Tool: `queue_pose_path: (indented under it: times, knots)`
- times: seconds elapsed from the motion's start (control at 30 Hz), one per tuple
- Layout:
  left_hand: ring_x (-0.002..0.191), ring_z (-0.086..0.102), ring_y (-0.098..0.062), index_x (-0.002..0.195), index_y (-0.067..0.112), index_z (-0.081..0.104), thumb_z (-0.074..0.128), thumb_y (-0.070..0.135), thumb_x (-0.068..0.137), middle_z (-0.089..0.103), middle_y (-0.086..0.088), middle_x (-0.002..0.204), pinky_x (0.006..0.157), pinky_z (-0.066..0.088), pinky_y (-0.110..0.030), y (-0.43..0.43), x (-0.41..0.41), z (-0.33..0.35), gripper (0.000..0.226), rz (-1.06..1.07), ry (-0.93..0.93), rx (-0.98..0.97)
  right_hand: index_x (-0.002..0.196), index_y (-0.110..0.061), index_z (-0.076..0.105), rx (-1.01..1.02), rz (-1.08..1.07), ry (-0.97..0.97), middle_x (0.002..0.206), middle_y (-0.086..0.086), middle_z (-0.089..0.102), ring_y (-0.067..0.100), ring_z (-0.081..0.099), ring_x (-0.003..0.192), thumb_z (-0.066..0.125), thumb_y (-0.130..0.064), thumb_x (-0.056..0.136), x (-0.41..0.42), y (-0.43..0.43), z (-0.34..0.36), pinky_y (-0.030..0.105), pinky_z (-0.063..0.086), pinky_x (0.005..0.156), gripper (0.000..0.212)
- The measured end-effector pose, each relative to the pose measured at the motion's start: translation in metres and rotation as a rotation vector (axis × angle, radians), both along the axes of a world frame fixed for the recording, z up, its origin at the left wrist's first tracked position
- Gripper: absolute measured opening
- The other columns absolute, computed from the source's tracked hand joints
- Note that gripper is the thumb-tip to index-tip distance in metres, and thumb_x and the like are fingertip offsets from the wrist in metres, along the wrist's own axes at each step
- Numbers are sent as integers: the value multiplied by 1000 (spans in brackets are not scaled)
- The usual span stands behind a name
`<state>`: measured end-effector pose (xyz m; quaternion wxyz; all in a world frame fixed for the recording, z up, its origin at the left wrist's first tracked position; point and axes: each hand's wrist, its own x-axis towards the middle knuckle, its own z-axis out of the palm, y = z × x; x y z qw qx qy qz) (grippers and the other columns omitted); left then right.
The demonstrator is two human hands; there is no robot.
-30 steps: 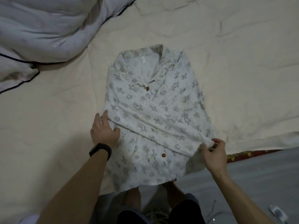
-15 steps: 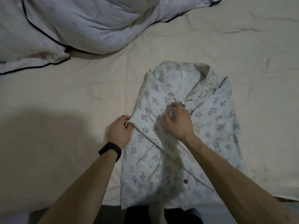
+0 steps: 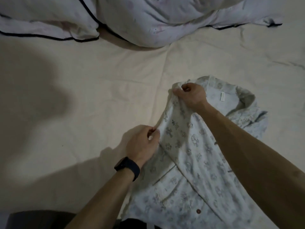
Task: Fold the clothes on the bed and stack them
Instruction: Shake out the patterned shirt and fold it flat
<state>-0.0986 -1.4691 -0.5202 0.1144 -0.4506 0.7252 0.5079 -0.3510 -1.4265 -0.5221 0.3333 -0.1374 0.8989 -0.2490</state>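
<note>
Holding the edge of a shirt [image 3: 198, 154] with both grips on the bed [image 3: 99, 96].

The white shirt with small grey shapes lies on the cream bed at about 4 o'clock in the view. Its collar [image 3: 245, 100] points up toward 1 o'clock and a brown button [image 3: 198, 211] shows low down at 5 o'clock. The left grip [image 3: 142, 144] is just under the middle, at 6 o'clock, with its fingers curled tight around the shirt's side edge. It has a dark band [image 3: 127, 167] on the wrist. The right grip [image 3: 192, 95] is at 1 o'clock from the left one, pinching the same edge near the shoulder. The cloth between them is lifted a little off the bed. A big puffy white blanket [image 3: 148, 19] with a dark line on its edge is piled up at 12 o'clock.
</note>
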Motion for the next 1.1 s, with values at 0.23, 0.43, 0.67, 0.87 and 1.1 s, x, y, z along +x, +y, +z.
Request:
queue_pose_path:
  times: [0.23,0.43,0.67,0.87,1.1]
  knots:
    - [52,47,-11,66,31,38,45,48,104,48,8,60,48,30,-27,-5,1,-7,42,-94,-70,-140,115,-18,71,-12,42,-120,105,-1,69,17,64,100,76,-33,87,-2,-13,-4,29,52,90,33]
    - [54,50,-15,69,25,41,38,44,106,51,6,63,46,31,-29,-13,-7,-9,41,-296,-122,-239,110,-23,68,-70,24,2,86,-11,67,9,63,87,74,-32,90,1,-23,1,-1,38,59,23]
    - [124,53,-37,136,10,56,44,44,95,55,-16,138,97,45,-49,-3,-39,3,55,-386,143,-768,132,-15,60,-219,-76,345,126,6,66,22,57,117,57,-32,102,66,52,22,34,47,96,34]
    - [155,-2,-34,162,32,11,17,76,95,0,-6,170,124,1,-52,17,-82,-28,80,-996,143,-726,149,-15,50,112,-122,437,161,8,38,27,31,150,39,-43,105,179,204,19,50,26,121,53]
    - [155,-10,-33,159,42,-7,19,91,84,-13,-3,169,121,-3,-61,16,-79,-50,93,-977,46,-833,153,-53,-17,550,-187,158,168,-6,-21,12,-30,151,-2,-71,96,209,337,-17,59,-8,122,62]
